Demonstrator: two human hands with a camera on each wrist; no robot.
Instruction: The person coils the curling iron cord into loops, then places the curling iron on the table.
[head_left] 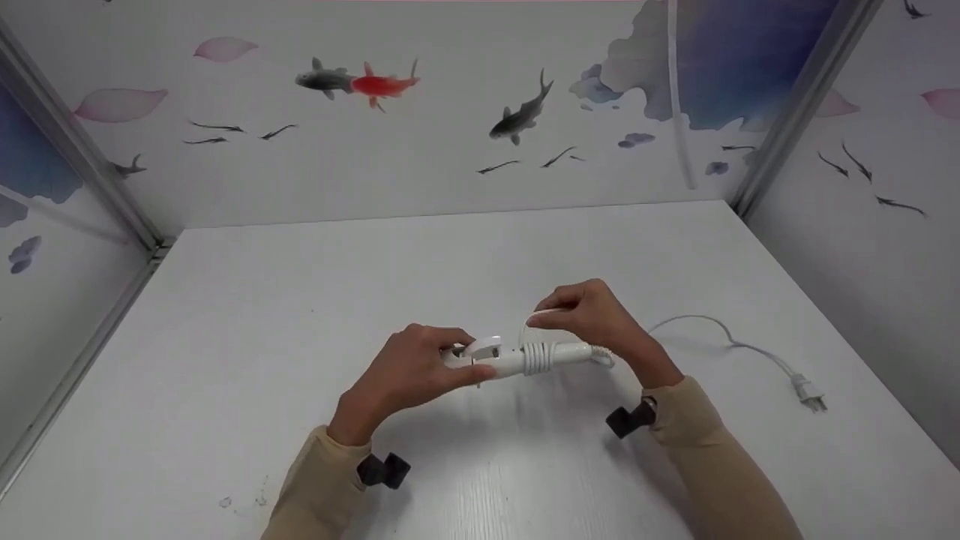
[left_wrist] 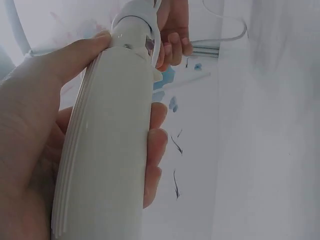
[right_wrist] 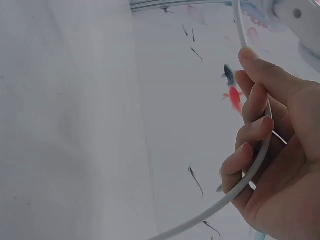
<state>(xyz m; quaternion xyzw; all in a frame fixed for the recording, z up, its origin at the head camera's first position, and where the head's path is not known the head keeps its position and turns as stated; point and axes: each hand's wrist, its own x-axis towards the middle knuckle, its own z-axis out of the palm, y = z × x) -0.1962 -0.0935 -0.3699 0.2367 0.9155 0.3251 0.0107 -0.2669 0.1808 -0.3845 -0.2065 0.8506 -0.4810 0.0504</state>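
Observation:
A white curling iron (head_left: 510,366), long and slim with a raised curved lever (head_left: 486,345), is held just above the table. My left hand (head_left: 409,367) grips its left part, thumb along the near side; the left wrist view shows the fingers wrapped round the thick, ribbed body (left_wrist: 107,145). Several turns of white cord (head_left: 538,358) lie round the narrower right part. Up and to the right of these turns, my right hand (head_left: 596,311) pinches a length of the cord (right_wrist: 215,207) between thumb and fingers, and the cord runs on through the curled fingers.
The cord's free end trails right across the white table (head_left: 247,322) to a two-prong plug (head_left: 808,391). Panels printed with fish (head_left: 386,84) and petals rise at the back and both sides. A dark wrist mount (head_left: 384,470) sits on each sleeve.

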